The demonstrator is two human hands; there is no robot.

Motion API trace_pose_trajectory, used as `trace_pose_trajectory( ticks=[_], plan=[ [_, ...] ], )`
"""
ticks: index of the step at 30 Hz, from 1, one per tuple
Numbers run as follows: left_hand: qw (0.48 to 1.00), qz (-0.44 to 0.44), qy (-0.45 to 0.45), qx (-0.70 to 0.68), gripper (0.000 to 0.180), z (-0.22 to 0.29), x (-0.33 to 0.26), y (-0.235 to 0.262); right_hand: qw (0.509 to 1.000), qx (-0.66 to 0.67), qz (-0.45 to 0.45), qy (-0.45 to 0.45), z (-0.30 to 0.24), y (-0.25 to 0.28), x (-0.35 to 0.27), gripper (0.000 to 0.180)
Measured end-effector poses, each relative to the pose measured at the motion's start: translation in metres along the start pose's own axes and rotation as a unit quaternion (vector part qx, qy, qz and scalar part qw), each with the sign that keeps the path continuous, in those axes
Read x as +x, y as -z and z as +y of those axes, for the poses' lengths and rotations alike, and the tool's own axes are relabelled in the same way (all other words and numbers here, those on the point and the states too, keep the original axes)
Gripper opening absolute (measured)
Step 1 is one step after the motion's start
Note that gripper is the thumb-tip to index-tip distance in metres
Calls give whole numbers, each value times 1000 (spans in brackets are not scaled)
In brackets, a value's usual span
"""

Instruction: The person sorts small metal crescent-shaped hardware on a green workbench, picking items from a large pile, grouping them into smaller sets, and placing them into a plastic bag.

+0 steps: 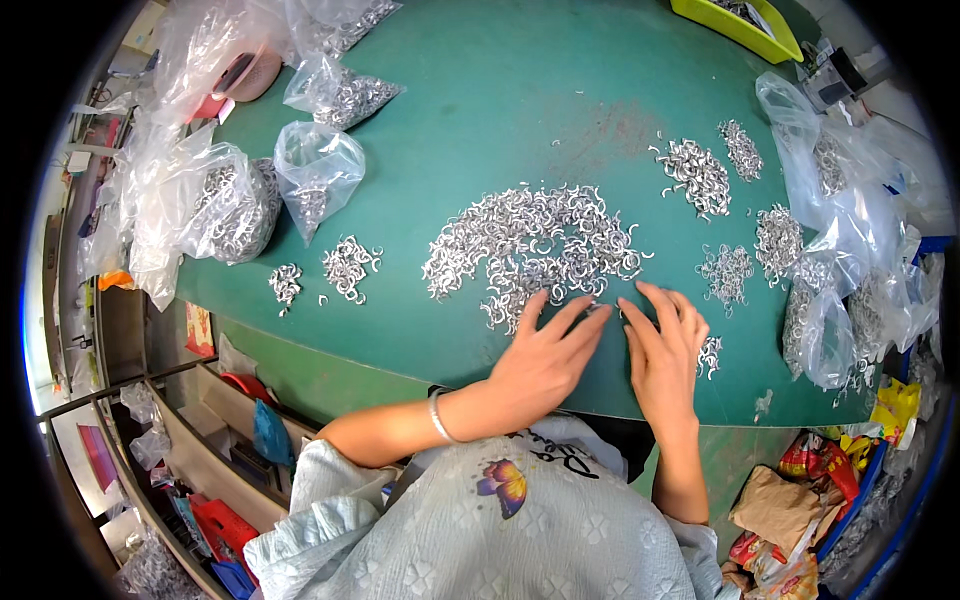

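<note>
A large heap of small, curved, silver metal pieces [530, 235] lies in the middle of the green table. My left hand [545, 355] rests at the heap's near edge, its fingers spread and fingertips among the closest pieces. Just right of it is my right hand [668, 350], thumb and fingers apart, over bare table beside the heap. A tiny piece may lie by its thumb; it is too small to tell. A little pile of similar pieces [709, 357] sits against the outer side of my right hand.
Small sorted piles [695, 175] lie at the right, two more [350, 268] at the left. Clear plastic bags of metal pieces [235, 205] crowd the left edge, and more bags [830, 300] the right. A yellow tray [735, 25] stands at the far right; drawers [210, 420] are below left.
</note>
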State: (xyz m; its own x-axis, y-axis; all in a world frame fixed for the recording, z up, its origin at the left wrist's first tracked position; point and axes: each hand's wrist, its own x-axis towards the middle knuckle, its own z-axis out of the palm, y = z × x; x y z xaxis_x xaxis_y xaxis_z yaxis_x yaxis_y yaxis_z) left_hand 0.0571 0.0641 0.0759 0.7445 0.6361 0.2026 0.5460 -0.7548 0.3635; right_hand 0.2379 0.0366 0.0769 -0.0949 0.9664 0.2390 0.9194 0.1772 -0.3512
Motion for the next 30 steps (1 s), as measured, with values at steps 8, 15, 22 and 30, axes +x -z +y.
trace_pose_trajectory(
  ticks=[8, 15, 22, 30],
  plan=[
    [997, 8, 28, -65, 35, -8, -11, 10, 998, 46, 39, -12, -1, 0, -6, 20],
    [979, 61, 61, -182, 32, -6, -21, 15, 995, 76, 62, -8, 0, 5, -27, 18],
    [973, 60, 17, -223, 35, 9, -19, 1, 996, 55, 68, -31, -7, -3, -32, 17],
    [987, 91, 58, -120, 24, 14, 12, -26, 989, 64, 112, -75, -1, 3, -38, 15]
  ],
)
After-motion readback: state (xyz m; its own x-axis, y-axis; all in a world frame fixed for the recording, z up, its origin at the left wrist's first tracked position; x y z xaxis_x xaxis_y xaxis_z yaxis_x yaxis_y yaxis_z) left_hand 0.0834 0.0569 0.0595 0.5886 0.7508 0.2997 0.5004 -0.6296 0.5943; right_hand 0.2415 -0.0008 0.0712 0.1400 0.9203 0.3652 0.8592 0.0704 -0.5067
